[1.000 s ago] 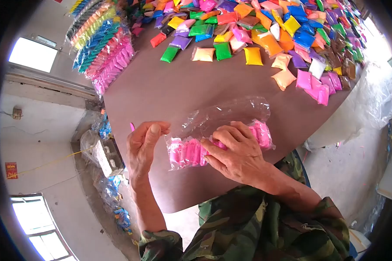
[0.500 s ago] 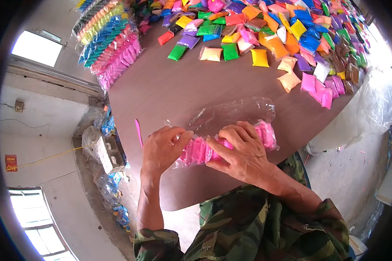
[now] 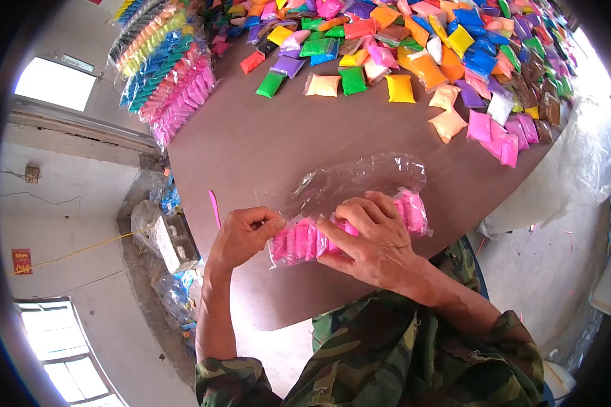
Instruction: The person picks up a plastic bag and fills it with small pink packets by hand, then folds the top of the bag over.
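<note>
A clear plastic bag (image 3: 380, 165) lies on the table near its front edge, with a row of small pink packets (image 3: 302, 241) standing side by side in it. The bag's loose, crinkled film spreads out behind the row. My left hand (image 3: 241, 237) is closed in a pinch at the bag's left end, thumb and forefinger on the film. Across the middle of the row lies my right hand (image 3: 377, 241), thumb on the near side and fingers over the top, gripping the bag and covering several packets.
A thin pink strip (image 3: 214, 209) lies left of my left hand. Loose coloured packets (image 3: 400, 88) are heaped along the table's far side. Filled bags in colour rows (image 3: 176, 81) are stacked at the far left. A large clear plastic sack (image 3: 577, 163) hangs at the right edge.
My left hand has moved left and slightly down, uncovering more of the row's left end. My right hand stays on the row almost unmoved.
</note>
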